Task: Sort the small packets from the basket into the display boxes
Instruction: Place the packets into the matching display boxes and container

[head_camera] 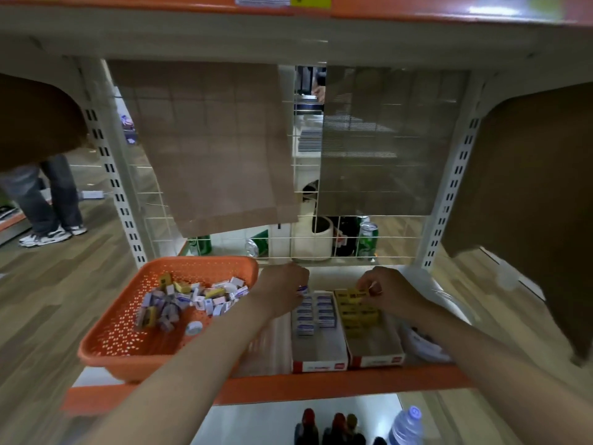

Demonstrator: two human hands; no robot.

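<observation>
Looking down from the head cam at a store shelf (321,385) with an orange front edge. The orange basket (109,345) sits on the left end of it, with a loose pile of small packets (192,300) inside, mostly white-and-blue plus a few yellow ones. Just beside the basket are two display boxes, side by side. The left display box (321,348) has white-and-blue packets lined up in its back half. The right display box (375,345) has yellow ones in its back half. The front half of each shows plain cardboard.

The left hand (282,289) is over the back of the left box, grip pinched on a white-and-blue packet (302,290). The right hand (385,289) is over the back of the right box, fingers curled, grip on a yellow packet (354,292) just above the yellow rows.

Behind the wire grid (321,237) at the back there are green cans (367,239). A water bottle (406,427) shows on the level below. Someone else's legs and sneakers (48,236) stand off to the left on the wood floor (48,300).
</observation>
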